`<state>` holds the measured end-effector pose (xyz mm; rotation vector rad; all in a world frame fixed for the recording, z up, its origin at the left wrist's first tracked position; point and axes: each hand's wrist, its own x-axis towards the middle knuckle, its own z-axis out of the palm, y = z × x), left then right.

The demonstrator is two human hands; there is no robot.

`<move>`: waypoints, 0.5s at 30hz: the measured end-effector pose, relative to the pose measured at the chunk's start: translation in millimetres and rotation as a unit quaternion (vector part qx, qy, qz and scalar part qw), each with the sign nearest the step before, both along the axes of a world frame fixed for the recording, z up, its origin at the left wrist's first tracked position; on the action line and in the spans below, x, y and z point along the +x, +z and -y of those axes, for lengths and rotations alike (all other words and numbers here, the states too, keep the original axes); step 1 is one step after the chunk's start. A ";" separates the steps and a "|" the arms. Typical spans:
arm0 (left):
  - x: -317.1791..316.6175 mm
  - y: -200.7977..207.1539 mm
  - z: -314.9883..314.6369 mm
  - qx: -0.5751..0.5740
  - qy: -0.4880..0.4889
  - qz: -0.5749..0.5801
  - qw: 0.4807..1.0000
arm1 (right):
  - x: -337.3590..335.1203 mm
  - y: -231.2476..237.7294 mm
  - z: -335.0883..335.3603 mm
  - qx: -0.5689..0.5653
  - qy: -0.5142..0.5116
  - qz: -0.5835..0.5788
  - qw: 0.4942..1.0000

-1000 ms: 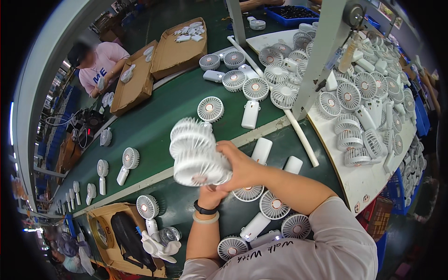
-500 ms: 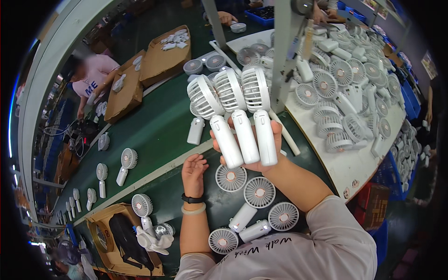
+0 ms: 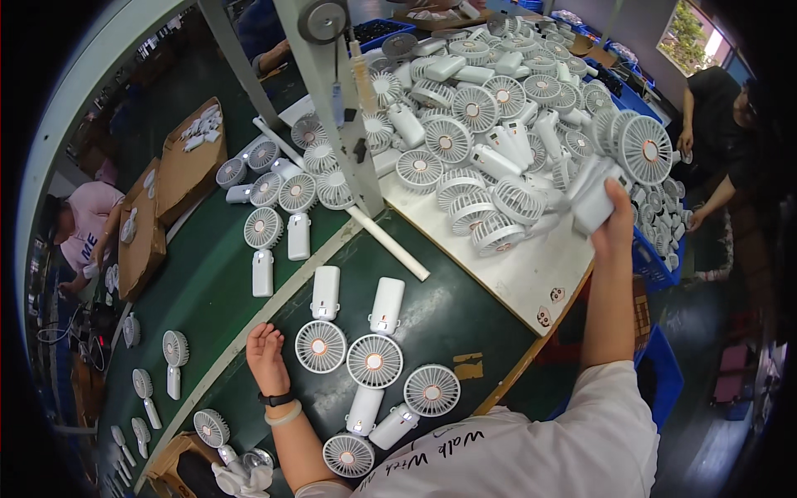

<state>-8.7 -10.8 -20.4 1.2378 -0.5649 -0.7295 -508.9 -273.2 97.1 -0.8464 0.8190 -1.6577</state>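
Observation:
My right hand [image 3: 613, 222] reaches out to the right and is closed round the handles of a bunch of white handheld fans [image 3: 645, 150]. Their round grille heads overlap, so one partly hides the others. This bunch is at the right edge of a big heap of similar fans [image 3: 476, 109] on the white table [image 3: 531, 278]. My left hand [image 3: 266, 358], with a black band and a pale bangle on its wrist, hovers over the green work surface. Its fingers are loosely bent and hold nothing. Closest to it lies a fan [image 3: 321, 347], among several others in front of me.
A grey metal post [image 3: 336, 108] rises between the green belt [image 3: 216, 274] and the heap. A white tube [image 3: 390, 245] lies beside it. Blue crates [image 3: 656, 257] with more fans stand at the right, near a person in black. Cardboard boxes [image 3: 191, 162] sit at the left.
My right hand has swung the held fans from the middle to the right, beside the heap. My left hand stays low and empty. The view has turned to the right.

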 end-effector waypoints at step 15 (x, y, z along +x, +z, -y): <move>5.5 32.5 30.1 0.142 0.012 0.102 0.985 | -107.2 -71.7 191.6 0.126 0.073 -0.276 0.950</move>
